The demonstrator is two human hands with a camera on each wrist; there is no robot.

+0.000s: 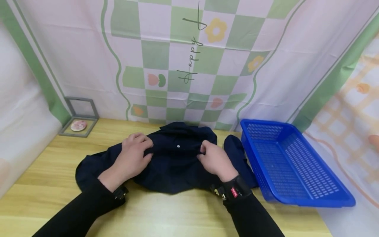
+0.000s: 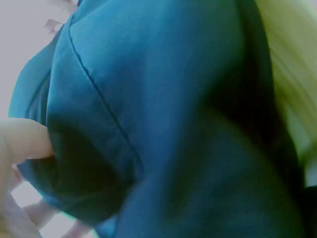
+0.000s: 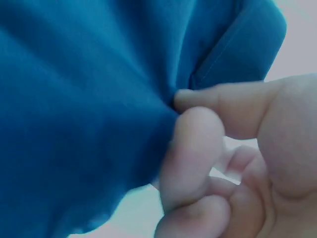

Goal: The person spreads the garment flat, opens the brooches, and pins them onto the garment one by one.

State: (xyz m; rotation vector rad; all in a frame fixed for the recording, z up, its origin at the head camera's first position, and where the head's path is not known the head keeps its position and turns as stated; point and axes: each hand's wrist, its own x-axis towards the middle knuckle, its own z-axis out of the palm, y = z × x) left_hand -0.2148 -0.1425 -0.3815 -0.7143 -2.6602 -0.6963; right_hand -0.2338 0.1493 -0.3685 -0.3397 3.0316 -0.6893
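A dark navy shirt point(image 1: 174, 168) with a small white button lies bunched across the table, its sleeves reaching out to both sides. At its left part, my left hand point(image 1: 133, 158) grips the cloth; the left wrist view has the thumb on the near side of the shirt point(image 2: 114, 74) and fingers partly hidden behind it. My right hand point(image 1: 216, 159) pinches the shirt on the right of the button. Close up in the right wrist view, thumb and forefinger hold a gathered fold of the shirt point(image 3: 99, 109), with creases running out from the pinch.
A blue plastic basket point(image 1: 266, 177) stands at the right, close beside one sleeve. On the back left of the wooden table point(image 1: 174, 214) is a grey hinged frame point(image 1: 94, 115) with a pinkish round item point(image 1: 78, 125) in it. A checked curtain point(image 1: 154, 56) hangs behind.
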